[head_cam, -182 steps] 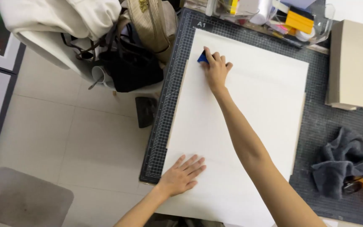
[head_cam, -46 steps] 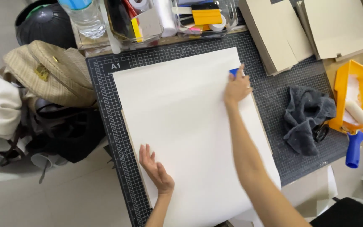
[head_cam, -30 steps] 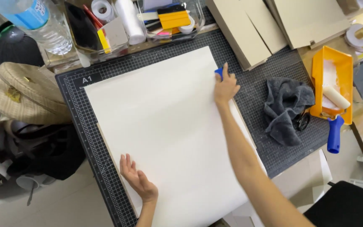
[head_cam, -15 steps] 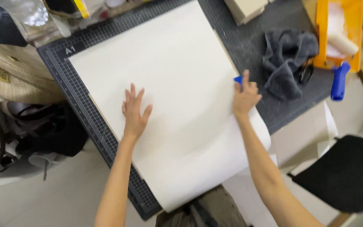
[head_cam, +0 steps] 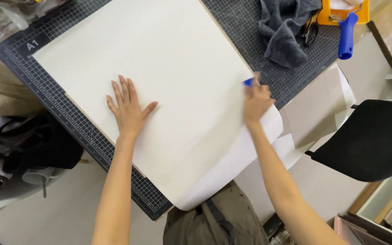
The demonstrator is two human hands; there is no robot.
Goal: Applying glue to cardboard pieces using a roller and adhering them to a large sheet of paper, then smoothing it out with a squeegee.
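A large cream sheet lies on a dark gridded cutting mat, its near end curling off the table edge. My left hand rests flat on the sheet with fingers spread. At the sheet's right edge, my right hand is closed around a small blue scraper and presses it against the sheet. The right hand is blurred by motion.
A grey cloth lies on the mat at top right, beside a yellow tray and a blue roller handle. A black chair seat stands at the right. Dark bags sit on the floor at left.
My right hand has slid the scraper down the sheet's right edge toward me. My left hand has moved from the sheet's near left corner onto its middle. My head has shifted over the table.
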